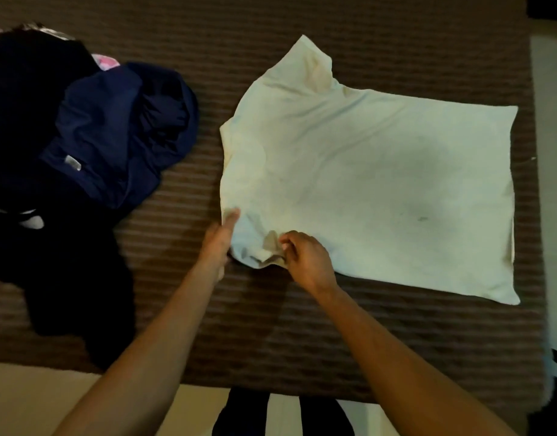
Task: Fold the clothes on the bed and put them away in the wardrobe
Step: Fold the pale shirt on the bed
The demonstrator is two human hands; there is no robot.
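A cream T-shirt (365, 171) lies spread flat on the brown striped bed (302, 335), its hem toward the right and its collar end toward the left. One sleeve points away from me at the top. The near sleeve is bunched at the shirt's lower left. My right hand (305, 256) pinches that bunched sleeve with thumb and fingers. My left hand (219, 239) rests at the shirt's left edge, fingers extended and touching the cloth. A heap of dark clothes lies at the left of the bed: a navy garment (119, 133) on top of black ones (50, 247).
A pink and white piece (105, 62) peeks out of the dark heap. The bed's near edge runs along the bottom, with pale floor (34, 401) below it. My dark-trousered legs (248, 413) stand at the edge. More pale floor shows at the right.
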